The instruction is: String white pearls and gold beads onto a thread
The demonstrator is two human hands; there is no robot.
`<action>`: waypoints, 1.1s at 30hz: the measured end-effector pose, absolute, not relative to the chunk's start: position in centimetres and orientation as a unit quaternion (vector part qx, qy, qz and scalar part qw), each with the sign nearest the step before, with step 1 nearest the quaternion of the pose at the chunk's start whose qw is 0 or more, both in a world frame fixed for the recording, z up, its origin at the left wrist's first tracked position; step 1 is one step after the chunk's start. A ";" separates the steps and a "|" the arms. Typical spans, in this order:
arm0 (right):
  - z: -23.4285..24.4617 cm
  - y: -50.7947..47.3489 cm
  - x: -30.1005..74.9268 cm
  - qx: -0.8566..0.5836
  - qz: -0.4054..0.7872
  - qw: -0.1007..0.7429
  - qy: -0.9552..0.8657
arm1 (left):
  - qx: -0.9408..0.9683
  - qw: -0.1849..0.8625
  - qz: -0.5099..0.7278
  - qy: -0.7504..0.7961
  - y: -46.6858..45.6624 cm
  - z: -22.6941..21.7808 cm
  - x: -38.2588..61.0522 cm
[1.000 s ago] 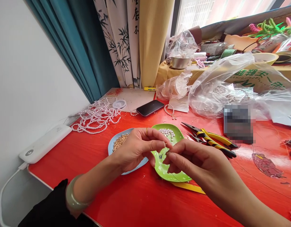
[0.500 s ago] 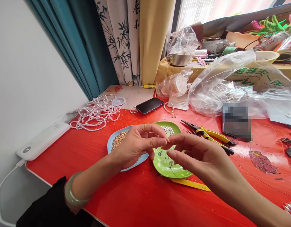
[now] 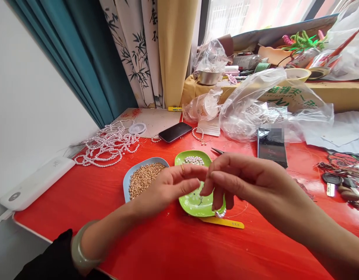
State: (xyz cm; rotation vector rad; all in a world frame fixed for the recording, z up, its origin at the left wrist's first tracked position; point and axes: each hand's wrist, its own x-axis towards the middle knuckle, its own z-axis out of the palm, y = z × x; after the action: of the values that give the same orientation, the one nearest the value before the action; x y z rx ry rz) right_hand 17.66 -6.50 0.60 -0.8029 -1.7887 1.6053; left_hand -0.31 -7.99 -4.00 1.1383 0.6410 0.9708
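Note:
My left hand reaches in over the plates, fingers stretched forward and thumb apart from them. Close against its fingertips, my right hand has thumb and forefinger pinched together. A thin thread curves out below the right hand; where it runs between the fingers is too fine to see clearly. A few white pearl beads show under that hand at the rim of the green plate. Loose pearl beads lie at the plate's far end. Gold beads fill the blue plate, partly hidden by my left hand.
Pearl strands are heaped at the left beyond a white power strip. A black phone, a second phone and plastic bags lie at the back. A yellow strip lies before the green plate. Pliers are mostly hidden.
The view has shifted right. My fingertips have parted slightly; my left thumb has opened away from its fingers, while my right thumb and forefinger have closed together. Pearl beads now show beneath my right hand.

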 end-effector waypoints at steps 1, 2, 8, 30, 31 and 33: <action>0.8 -6.5 17.8 -0.297 0.606 0.322 -0.664 | 0.513 0.705 0.403 0.278 -8.2 -3.8 0.1; 0.9 -6.5 17.8 -0.294 0.604 0.343 -0.656 | 0.517 0.719 0.374 0.276 -8.4 -3.6 0.5; 1.3 -6.4 18.7 -0.305 0.564 0.485 -0.595 | 0.560 0.690 0.324 0.325 -8.8 -3.3 1.7; -3.0 -7.9 14.8 -0.259 0.808 0.307 -0.430 | 0.277 0.594 0.706 0.267 -5.4 2.3 0.2; -2.7 -8.2 14.7 -0.261 0.818 0.299 -0.416 | 0.281 0.581 0.713 0.276 -5.4 2.4 0.0; -2.3 -8.6 14.6 -0.269 0.839 0.281 -0.380 | 0.282 0.557 0.724 0.295 -5.4 2.6 -0.4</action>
State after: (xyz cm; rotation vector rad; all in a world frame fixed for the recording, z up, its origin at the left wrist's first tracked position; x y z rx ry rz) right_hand 14.57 -8.58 -2.28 -0.7198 -1.0186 2.2484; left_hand -0.45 -5.43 2.61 0.6664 0.6951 1.7078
